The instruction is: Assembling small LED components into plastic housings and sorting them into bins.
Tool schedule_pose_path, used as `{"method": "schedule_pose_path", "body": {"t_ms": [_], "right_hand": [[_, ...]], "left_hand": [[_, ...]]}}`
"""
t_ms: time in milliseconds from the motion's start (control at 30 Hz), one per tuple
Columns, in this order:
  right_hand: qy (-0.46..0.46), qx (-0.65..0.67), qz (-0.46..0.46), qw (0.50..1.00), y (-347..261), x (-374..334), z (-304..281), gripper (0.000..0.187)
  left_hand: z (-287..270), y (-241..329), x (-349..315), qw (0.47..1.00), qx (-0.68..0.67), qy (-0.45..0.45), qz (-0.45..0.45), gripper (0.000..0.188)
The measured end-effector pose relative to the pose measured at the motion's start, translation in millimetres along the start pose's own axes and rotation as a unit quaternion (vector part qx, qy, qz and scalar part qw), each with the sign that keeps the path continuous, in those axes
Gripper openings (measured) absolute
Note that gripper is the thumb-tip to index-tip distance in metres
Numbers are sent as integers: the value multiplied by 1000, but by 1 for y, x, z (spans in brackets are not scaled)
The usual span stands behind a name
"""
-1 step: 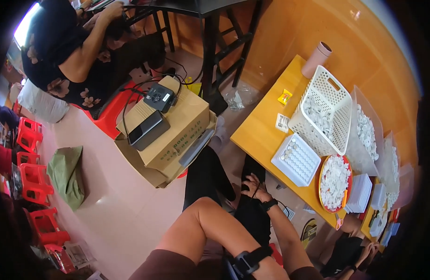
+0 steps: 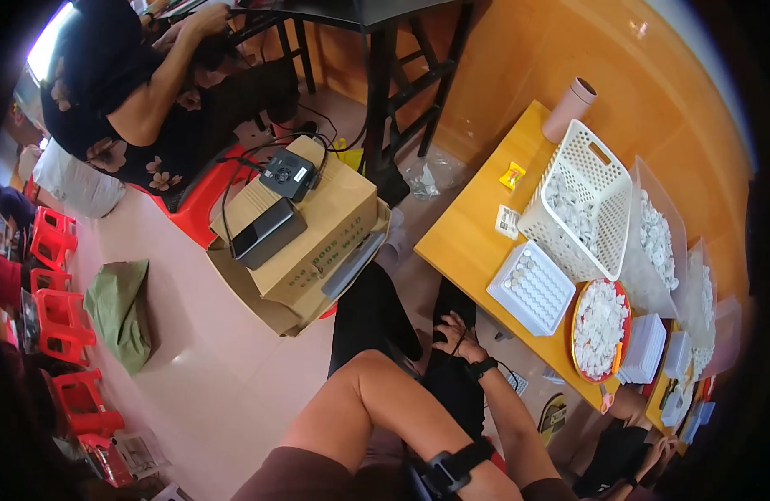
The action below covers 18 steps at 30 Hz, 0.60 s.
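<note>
My right hand [image 2: 458,339] rests on my black-trousered thigh with its fingers spread. A black band [image 2: 483,366] circles that wrist, and a thin dark cord runs beside the hand. My left arm [image 2: 402,392] is bent at the elbow and crosses in front of me to the lower right. It wears a black strap with a buckle [image 2: 448,472]. The left hand itself lies beyond the lower edge, out of sight. Neither arm touches the table [image 2: 462,250] on the right.
A white basket [image 2: 606,209] of small pale parts, a white tray stack [image 2: 531,288], a red-rimmed dish [image 2: 600,330] and a pink tumbler [image 2: 569,110] stand on the table. Ahead, a cardboard box [image 2: 318,242] carries black devices. Another person [image 2: 143,108] sits far left; red stools [image 2: 63,321] line the left.
</note>
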State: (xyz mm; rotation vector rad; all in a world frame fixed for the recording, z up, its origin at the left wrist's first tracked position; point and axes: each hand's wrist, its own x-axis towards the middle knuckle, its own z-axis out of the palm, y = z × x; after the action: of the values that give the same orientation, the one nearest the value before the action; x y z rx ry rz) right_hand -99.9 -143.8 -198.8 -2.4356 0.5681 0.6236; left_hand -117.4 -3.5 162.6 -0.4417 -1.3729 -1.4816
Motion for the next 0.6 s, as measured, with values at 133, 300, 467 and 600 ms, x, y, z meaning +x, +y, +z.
{"method": "schedule_pose_path", "body": {"t_ms": [133, 300, 467, 600], "right_hand": [[-22, -19, 24, 999, -13, 0, -10, 54], [-1, -37, 29, 999, -10, -6, -10, 55], [3, 8, 51, 999, -21, -10, -20, 54], [30, 44, 21, 998, -15, -4, -10, 47]], "left_hand": [[12, -69, -3, 999, 39, 7, 12, 48], [35, -118, 16, 999, 23, -12, 28, 50], [7, 15, -13, 998, -4, -43, 47, 52], [11, 48, -33, 995, -53, -58, 55, 53]]}}
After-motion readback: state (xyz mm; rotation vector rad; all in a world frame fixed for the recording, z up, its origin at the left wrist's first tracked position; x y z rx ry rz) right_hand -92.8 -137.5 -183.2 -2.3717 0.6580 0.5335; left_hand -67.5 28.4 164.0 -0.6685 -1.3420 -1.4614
